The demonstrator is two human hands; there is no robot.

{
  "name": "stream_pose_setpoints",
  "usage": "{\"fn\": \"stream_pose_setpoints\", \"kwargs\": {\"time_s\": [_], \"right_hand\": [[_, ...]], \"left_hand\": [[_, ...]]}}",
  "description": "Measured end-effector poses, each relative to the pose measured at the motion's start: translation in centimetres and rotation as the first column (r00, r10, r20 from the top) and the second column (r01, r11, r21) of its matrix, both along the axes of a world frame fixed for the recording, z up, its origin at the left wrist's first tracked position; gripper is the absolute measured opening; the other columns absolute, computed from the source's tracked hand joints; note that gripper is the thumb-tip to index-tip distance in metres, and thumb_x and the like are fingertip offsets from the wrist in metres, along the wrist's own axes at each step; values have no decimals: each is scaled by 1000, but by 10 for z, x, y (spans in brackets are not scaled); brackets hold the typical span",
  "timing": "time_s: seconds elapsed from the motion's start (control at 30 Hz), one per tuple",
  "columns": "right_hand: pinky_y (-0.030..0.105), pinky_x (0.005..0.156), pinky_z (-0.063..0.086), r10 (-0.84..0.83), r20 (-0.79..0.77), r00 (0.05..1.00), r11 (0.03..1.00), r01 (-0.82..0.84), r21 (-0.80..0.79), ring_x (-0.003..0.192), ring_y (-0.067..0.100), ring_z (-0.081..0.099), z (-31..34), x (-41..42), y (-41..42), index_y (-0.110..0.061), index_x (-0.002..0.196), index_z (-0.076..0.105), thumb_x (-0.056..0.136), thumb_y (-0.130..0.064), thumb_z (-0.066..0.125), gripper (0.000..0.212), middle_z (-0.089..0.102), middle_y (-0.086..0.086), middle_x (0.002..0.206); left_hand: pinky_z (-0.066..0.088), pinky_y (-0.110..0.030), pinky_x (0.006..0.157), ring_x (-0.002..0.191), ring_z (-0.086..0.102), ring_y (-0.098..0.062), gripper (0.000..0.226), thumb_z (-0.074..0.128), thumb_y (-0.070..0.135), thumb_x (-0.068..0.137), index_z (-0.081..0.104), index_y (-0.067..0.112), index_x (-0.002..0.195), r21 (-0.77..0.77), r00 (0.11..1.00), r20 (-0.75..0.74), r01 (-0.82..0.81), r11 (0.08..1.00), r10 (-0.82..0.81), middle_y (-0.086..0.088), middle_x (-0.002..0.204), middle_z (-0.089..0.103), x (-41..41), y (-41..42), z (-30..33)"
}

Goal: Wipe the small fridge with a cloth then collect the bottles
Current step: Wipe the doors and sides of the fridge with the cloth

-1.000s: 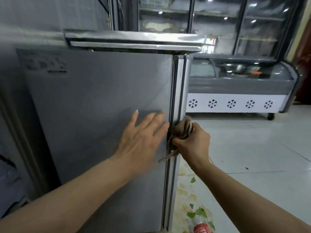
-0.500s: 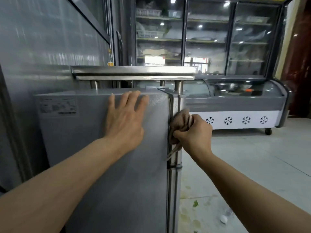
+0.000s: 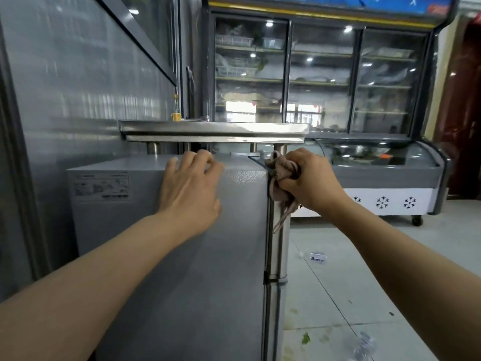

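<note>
Left hand lies flat, fingers relaxed, on the small fridge; right hand grips a cloth at its corner; blurry bottle on floor beside it

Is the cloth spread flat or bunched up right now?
Bunched. The cloth is wadded in the right hand, which grips it against the small fridge at its top front corner; one loose end dangles below the fist.

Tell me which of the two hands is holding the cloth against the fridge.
The right hand, which grips the bunched brown cloth at the small fridge's top front corner. The left hand holds nothing, resting on the fridge's side panel.
</note>
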State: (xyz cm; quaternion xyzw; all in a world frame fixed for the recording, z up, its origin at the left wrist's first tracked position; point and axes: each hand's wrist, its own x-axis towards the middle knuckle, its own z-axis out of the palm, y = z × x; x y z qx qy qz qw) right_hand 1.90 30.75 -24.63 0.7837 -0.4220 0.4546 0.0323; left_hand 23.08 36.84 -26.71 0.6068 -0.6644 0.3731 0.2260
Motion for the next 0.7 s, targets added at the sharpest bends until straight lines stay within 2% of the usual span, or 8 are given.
{"fn": "stream_pose_setpoints", "kwargs": {"time_s": [0.17,0.27,0.37,0.43,0.5,0.6,0.7], "right_hand": [[33,61,34,-33,29,999,989,37,-144,76,24,43,-8,6,3,-13,71,54,73,-9,64,11,49,2,75],[37,65,40,-37,51,998,979,47,-199,80,28,48,-8,7,4,-7,79,61,79,-12,64,6,51,0,77],[35,64,38,-25,35,999,972,33,-232,79,30,52,-5,5,5,-8,79,60,82,-12,63,6,52,1,77],[34,62,40,-5,41,999,982,12,-188,74,30,55,0,3,3,-9,74,56,84,-12,61,11,57,5,75],[36,58,50,50,94,994,996,-44,-73,67,28,62,9,-1,3,-7,75,60,85,-10,58,10,64,9,72],[28,44,55,146,209,967,973,-179,147,51,13,66,26,-8,4,-16,79,63,87,-4,57,16,67,4,67],[15,44,49,189,97,977,939,-208,275,55,9,65,39,-12,4,-27,75,58,86,-4,59,25,63,-8,70]], "left_hand": [[30,-39,93,107,41,-26,52,61,27,74,48,18,123,-2,995,-96,-37,999,36,-4,116,47,0,1,-9],[29,-38,88,103,41,-27,47,61,24,73,51,16,118,-14,993,-114,-40,999,38,-6,110,48,-3,0,-6],[31,-38,82,100,43,-28,46,63,22,71,54,13,115,-19,996,-93,-7,1000,6,-8,107,49,0,1,-4],[33,-38,77,97,44,-29,43,65,21,70,56,10,111,-3,995,-97,6,1000,-7,-9,103,50,0,1,0],[35,-38,73,92,47,-30,39,67,18,68,58,8,105,20,994,-113,16,1000,-13,-11,97,51,-1,1,5],[35,-37,64,78,49,-30,29,69,10,63,59,6,90,70,991,-131,35,997,-26,-11,85,52,-3,3,16],[35,-34,55,69,48,-28,25,70,2,57,57,6,79,163,988,-155,40,986,-15,-10,77,50,-5,4,28]]}}
